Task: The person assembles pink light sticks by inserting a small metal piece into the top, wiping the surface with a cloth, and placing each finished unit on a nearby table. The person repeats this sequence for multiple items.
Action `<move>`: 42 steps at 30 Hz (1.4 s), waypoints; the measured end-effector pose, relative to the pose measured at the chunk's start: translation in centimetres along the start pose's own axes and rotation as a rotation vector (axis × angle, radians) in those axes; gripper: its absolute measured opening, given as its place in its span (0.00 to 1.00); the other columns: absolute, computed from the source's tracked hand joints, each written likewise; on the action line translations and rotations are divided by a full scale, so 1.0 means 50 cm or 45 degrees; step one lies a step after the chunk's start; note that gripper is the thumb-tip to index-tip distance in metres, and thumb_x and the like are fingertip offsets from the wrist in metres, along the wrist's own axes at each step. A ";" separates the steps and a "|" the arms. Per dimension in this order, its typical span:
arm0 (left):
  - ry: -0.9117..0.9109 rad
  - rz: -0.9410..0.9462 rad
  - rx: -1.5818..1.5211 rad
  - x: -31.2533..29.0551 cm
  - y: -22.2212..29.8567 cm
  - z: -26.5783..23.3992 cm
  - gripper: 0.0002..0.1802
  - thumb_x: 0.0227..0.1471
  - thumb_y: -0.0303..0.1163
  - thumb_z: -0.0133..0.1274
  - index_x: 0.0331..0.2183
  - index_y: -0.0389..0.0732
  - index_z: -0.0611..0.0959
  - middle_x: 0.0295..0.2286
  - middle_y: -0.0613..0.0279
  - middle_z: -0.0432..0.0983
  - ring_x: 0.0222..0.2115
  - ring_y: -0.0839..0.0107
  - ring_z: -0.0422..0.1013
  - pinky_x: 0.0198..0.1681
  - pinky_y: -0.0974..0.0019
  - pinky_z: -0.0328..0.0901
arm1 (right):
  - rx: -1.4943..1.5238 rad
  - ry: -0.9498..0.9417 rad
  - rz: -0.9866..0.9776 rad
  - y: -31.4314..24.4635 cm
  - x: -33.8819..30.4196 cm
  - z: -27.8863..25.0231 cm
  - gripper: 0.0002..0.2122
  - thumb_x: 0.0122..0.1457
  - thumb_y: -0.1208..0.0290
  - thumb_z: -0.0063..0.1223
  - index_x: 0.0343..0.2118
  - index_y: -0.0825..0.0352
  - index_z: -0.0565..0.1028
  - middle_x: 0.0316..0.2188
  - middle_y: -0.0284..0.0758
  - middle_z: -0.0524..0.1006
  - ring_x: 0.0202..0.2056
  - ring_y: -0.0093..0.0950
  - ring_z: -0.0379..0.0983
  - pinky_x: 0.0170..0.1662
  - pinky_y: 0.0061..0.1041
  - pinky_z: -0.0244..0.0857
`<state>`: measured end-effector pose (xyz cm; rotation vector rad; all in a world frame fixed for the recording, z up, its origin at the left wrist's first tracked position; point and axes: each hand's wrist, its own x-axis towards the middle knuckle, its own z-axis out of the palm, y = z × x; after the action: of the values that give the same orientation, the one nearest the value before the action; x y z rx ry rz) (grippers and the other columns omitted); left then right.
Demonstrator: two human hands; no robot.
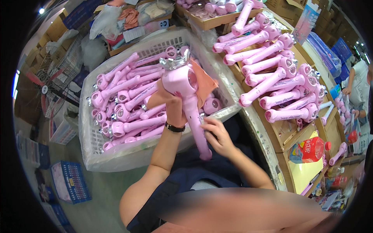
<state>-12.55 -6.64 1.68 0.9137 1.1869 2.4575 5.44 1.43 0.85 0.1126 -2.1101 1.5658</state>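
A pink toy wand [193, 126] with a round head and a silver crown [176, 60] tilts in front of me, head up and handle slanting down toward my body. My left hand [175, 110] is closed round the wand's head through an orange cloth [205, 80], so most of its fingers are hidden. Beside the handle is my right hand [219, 139], its fingers loosely bent and apart. Its fingertips come close to the handle; whether they touch it I cannot tell.
At left, a white plastic crate [91, 145] lined with clear film holds many similar wands. More wands [272, 66] lie piled on the bench at right. A red-labelled bottle [311, 149] lies on a yellow sheet [307, 174]. A blue basket [72, 182] stands on the floor. Another person [357, 83] is at far right.
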 end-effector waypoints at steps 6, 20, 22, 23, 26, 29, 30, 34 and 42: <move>-0.540 -0.149 -0.566 0.017 -0.042 0.046 0.24 0.57 0.48 0.48 0.39 0.34 0.73 0.32 0.52 0.76 0.25 0.64 0.71 0.26 0.65 0.66 | -0.374 0.205 0.529 -0.025 -0.206 0.021 0.31 0.46 0.66 0.65 0.54 0.67 0.66 0.40 0.45 0.76 0.39 0.39 0.76 0.43 0.30 0.69; -0.112 -1.645 -1.587 -0.092 -0.055 0.195 0.15 0.52 0.40 0.51 0.23 0.42 0.67 0.22 0.66 0.63 0.21 0.75 0.61 0.27 0.70 0.59 | 0.855 0.206 0.863 -0.098 -0.197 -0.042 0.21 0.48 0.70 0.61 0.46 0.67 0.71 0.28 0.35 0.76 0.23 0.26 0.74 0.26 0.23 0.68; -0.172 -1.811 -1.797 -0.094 -0.061 0.186 0.16 0.51 0.39 0.50 0.20 0.44 0.65 0.20 0.69 0.60 0.21 0.74 0.59 0.27 0.68 0.57 | -0.003 0.406 0.671 -0.078 -0.196 -0.030 0.22 0.46 0.71 0.61 0.46 0.65 0.71 0.28 0.37 0.77 0.24 0.31 0.75 0.27 0.28 0.70; -0.277 -1.491 -1.494 -0.091 -0.063 0.184 0.16 0.50 0.40 0.50 0.19 0.44 0.65 0.21 0.68 0.61 0.22 0.72 0.60 0.29 0.67 0.58 | -0.694 0.468 0.437 -0.063 -0.192 -0.022 0.23 0.45 0.72 0.61 0.47 0.64 0.71 0.28 0.38 0.77 0.25 0.35 0.76 0.29 0.32 0.71; -0.137 -1.299 -1.525 -0.093 -0.052 0.167 0.15 0.52 0.39 0.50 0.20 0.44 0.68 0.21 0.68 0.63 0.23 0.74 0.61 0.29 0.67 0.58 | -0.939 0.538 0.363 -0.038 -0.215 -0.015 0.24 0.43 0.73 0.63 0.47 0.64 0.73 0.31 0.41 0.77 0.29 0.39 0.76 0.34 0.33 0.71; 0.085 -0.948 -1.422 -0.068 -0.040 0.148 0.11 0.57 0.37 0.46 0.24 0.46 0.71 0.23 0.70 0.61 0.16 0.75 0.58 0.20 0.71 0.56 | -0.917 0.555 0.294 -0.040 -0.244 -0.004 0.24 0.39 0.75 0.65 0.45 0.64 0.73 0.30 0.39 0.76 0.28 0.38 0.76 0.33 0.32 0.71; -0.076 -0.913 -1.160 -0.064 -0.042 0.150 0.10 0.57 0.37 0.46 0.25 0.46 0.70 0.23 0.71 0.61 0.16 0.75 0.57 0.20 0.70 0.55 | -0.912 0.556 0.294 -0.045 -0.252 -0.002 0.24 0.39 0.75 0.65 0.45 0.65 0.73 0.30 0.39 0.76 0.28 0.38 0.76 0.32 0.31 0.71; -0.413 -0.784 -1.289 -0.071 -0.032 0.166 0.10 0.55 0.36 0.53 0.28 0.44 0.70 0.24 0.66 0.60 0.24 0.73 0.57 0.23 0.67 0.58 | -0.899 0.525 0.359 -0.071 -0.253 -0.008 0.24 0.39 0.75 0.65 0.44 0.67 0.73 0.29 0.39 0.76 0.27 0.39 0.75 0.31 0.32 0.71; -0.260 -0.920 -0.405 -0.183 0.031 0.204 0.06 0.49 0.19 0.57 0.29 0.36 0.75 0.20 0.59 0.70 0.20 0.67 0.70 0.30 0.64 0.68 | -0.320 0.355 0.397 -0.117 -0.191 -0.024 0.24 0.45 0.64 0.67 0.45 0.65 0.73 0.32 0.41 0.77 0.31 0.38 0.77 0.36 0.29 0.71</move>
<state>1.08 -5.78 3.74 0.5035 0.8240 1.8389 16.22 -1.58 2.03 -0.5142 -2.1472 1.3677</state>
